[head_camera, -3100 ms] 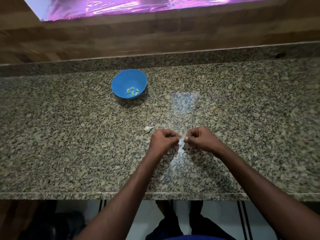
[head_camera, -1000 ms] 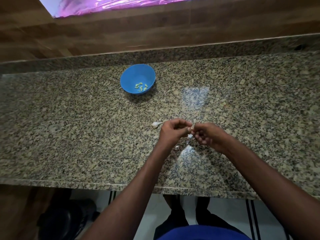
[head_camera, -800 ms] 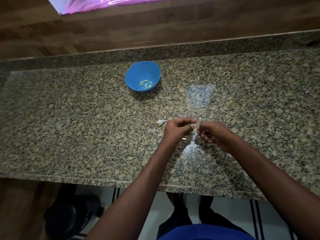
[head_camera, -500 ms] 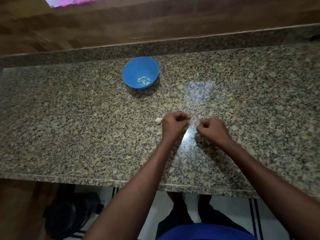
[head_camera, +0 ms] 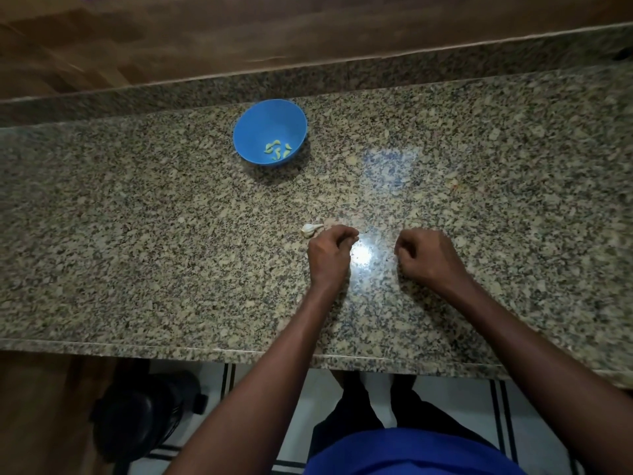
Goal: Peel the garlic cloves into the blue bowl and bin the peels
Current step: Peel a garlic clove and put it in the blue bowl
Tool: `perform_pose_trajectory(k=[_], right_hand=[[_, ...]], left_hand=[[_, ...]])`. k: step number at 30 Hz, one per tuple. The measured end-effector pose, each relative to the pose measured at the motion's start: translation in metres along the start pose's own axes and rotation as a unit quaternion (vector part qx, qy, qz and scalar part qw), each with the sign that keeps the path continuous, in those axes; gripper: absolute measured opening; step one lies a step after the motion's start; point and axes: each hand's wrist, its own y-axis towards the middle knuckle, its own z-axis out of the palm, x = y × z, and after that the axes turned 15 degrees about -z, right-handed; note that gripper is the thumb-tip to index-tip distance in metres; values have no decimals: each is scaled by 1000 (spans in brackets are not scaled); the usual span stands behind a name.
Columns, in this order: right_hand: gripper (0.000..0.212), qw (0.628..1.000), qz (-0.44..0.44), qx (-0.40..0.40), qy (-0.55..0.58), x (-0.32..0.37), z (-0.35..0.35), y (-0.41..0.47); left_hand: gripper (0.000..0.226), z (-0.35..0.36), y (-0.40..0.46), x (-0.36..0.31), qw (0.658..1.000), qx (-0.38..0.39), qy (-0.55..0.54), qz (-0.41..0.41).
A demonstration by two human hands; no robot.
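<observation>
The blue bowl (head_camera: 270, 113) stands at the back of the granite counter with several peeled cloves (head_camera: 277, 150) in it. One unpeeled garlic clove (head_camera: 311, 229) lies on the counter, just left of my left hand (head_camera: 329, 255). That hand rests on the counter with its fingers curled and thumb against fingertips, pinching the clove it was working on, which is almost hidden. My right hand (head_camera: 424, 258) rests a short way to the right, curled into a loose fist round a bit of peel; its contents are hidden.
The granite counter (head_camera: 171, 252) has a raised back ledge and a wooden wall behind it. A dark round container (head_camera: 137, 416) stands on the floor below the counter's front edge at the left. My legs are under the edge.
My hands were together, pulling at a clove; they have drawn apart and now rest separately on the counter. The view has tilted downward.
</observation>
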Motion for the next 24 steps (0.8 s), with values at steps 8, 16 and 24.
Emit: perform_pose_trajectory(k=[8,16,24], right_hand=[[19,998,-32,-39,-31,-9,8,-9],[13,996,-45,-73,-13,-8,9,-20],[11,993,-71,-70,-67,-6,19,-35]], left_hand=[[8,36,-46,-4,986,22,124,113],[15,62,-49,0,976,-12,166,141],[23,37,-45,25,961,-116,223,113]])
